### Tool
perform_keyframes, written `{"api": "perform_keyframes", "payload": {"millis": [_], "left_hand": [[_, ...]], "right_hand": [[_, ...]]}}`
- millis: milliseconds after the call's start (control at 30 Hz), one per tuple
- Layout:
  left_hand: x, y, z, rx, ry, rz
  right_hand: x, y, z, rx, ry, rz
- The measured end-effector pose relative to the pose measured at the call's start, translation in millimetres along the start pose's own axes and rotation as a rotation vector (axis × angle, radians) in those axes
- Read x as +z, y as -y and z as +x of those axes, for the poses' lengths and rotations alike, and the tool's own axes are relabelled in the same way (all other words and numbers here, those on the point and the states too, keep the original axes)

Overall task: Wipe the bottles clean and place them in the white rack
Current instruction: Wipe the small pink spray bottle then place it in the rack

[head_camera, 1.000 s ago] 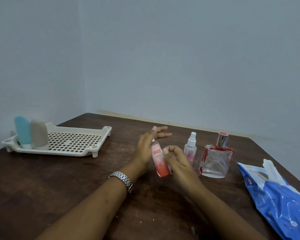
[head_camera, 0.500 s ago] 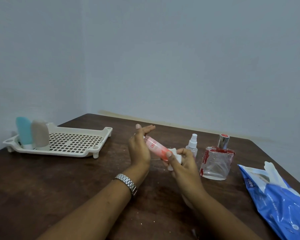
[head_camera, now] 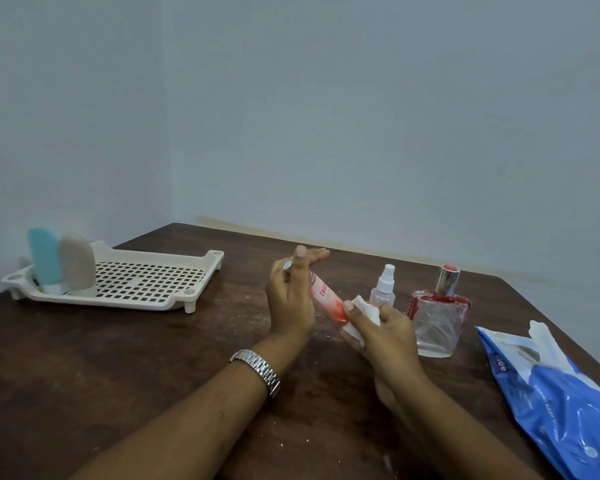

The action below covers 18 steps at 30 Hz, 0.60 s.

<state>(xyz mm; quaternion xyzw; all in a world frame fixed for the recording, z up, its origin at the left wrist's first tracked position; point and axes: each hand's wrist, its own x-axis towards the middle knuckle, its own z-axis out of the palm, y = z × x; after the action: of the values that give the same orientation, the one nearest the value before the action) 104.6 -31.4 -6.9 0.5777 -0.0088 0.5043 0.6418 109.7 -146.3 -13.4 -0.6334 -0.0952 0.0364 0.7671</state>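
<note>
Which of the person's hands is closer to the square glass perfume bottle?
The right hand, pinching a white wipe, sits just beside the glass perfume bottle. The left hand, gripping the pink bottle, is farther off to its left.

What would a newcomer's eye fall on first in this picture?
In the middle, the left hand holds a tilted pink bottle while the right hand presses a white wipe against its lower end. Next, the white rack at far left, with a blue bottle and a beige bottle standing in it.
</note>
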Motion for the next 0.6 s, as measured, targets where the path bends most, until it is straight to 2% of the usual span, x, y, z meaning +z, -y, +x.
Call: {"api": "perform_keyframes", "payload": {"millis": [167,467,600], "left_hand": [[0,1,0,-0.063,-0.017,0.02],[8,-17,-9,-0.151,-0.116,-0.084],[8,-20,-8,-0.162,-0.164,-0.073]], "right_hand": [[-1,1,0,-0.008,-0.016,0.015],[9,-10,-4,0.156,0.304,0.283],[9,-11,-7,0.099,0.339,0.187]]}}
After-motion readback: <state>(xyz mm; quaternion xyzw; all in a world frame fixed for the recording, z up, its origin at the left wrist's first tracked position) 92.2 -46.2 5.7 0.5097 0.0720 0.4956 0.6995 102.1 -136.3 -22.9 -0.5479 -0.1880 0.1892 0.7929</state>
